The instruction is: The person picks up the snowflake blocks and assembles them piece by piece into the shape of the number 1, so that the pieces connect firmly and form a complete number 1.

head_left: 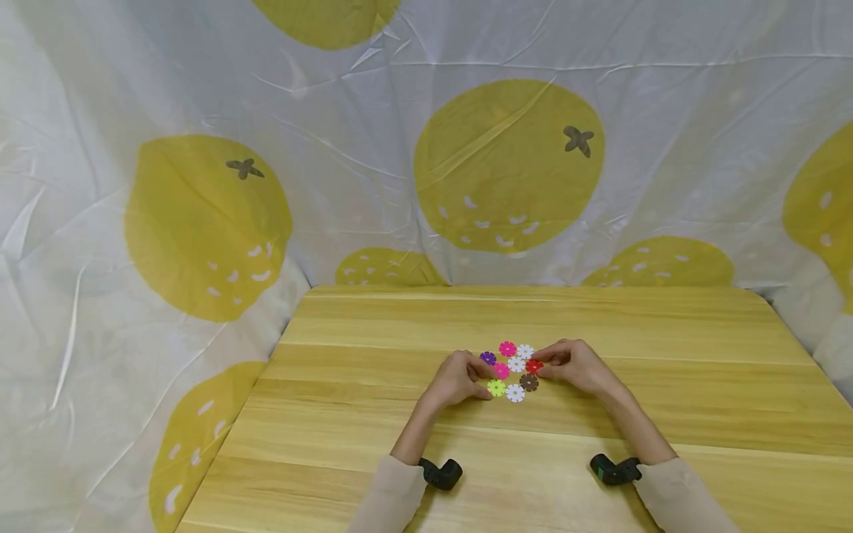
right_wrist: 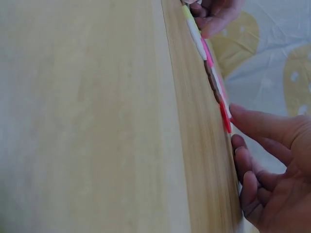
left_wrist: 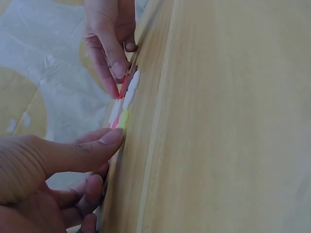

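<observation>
Several flower-shaped notched plastic discs form a close cluster on the table. In the head view a purple disc (head_left: 488, 358) and a pink disc (head_left: 508, 349) are at the back, with white discs (head_left: 516, 364) among them. My left hand (head_left: 457, 379) is at the cluster's left side; its thumb touches the yellow-green disc (head_left: 496, 387), and its index fingertip is by another pink disc (head_left: 501, 371). From the right, my right hand (head_left: 578, 365) touches the red disc (head_left: 534, 366), beside a brown disc (head_left: 529, 383). Whether the discs are joined I cannot tell.
The discs lie on a wooden table (head_left: 320, 429). Behind it hangs a pale cloth (head_left: 360, 148) printed with yellow fruit. Black wrist devices (head_left: 442, 474) are worn near both sleeves.
</observation>
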Available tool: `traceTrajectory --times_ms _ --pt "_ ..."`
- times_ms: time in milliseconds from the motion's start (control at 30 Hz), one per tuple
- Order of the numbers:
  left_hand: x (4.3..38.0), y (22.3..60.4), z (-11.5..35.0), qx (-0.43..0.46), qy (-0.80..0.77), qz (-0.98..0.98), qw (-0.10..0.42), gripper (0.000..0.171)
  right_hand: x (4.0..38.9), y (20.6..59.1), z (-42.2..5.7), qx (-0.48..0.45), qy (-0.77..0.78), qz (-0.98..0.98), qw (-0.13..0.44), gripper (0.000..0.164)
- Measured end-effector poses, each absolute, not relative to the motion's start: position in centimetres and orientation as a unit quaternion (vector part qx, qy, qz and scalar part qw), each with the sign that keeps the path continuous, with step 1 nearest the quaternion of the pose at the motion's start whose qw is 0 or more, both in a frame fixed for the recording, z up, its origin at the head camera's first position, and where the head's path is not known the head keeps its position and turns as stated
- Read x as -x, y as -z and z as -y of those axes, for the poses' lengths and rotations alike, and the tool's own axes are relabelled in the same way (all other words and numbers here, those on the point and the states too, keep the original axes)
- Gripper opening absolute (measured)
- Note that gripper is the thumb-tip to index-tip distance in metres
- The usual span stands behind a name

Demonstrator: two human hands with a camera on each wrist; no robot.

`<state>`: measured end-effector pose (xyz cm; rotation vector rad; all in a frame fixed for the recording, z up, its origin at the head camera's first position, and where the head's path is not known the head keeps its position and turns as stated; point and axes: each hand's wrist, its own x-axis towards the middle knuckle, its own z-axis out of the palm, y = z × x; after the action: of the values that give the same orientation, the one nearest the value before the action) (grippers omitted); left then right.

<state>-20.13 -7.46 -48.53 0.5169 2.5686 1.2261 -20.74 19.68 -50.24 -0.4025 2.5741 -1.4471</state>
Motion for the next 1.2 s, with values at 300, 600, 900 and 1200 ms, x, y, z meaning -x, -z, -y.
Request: traceTrajectory --times_ms 300,600,900,1200 --pt "20.02 48.61 7.19 -0.161 -0.420 -0.885 0.122 0.023 20.71 50.13 -19.58 0.140 0.467 -0.870 0.071 0.020" --pt "20.04 48.70 7.11 -0.153 -0.412 -0.890 0.125 0.022 20.55 50.02 -19.52 0.135 0.484 -0.861 0.079 0.020" --pt "20.11 48.80 7.13 -0.152 -0.412 -0.890 0.120 0.025 20.69 50.09 -19.72 0.152 0.477 -0.861 0.084 0.027" --pt "19.98 48.77 7.00 -0.142 -0.405 -0.895 0.122 0.025 20.79 50.39 -19.86 0.143 0.481 -0.860 0.089 0.021"
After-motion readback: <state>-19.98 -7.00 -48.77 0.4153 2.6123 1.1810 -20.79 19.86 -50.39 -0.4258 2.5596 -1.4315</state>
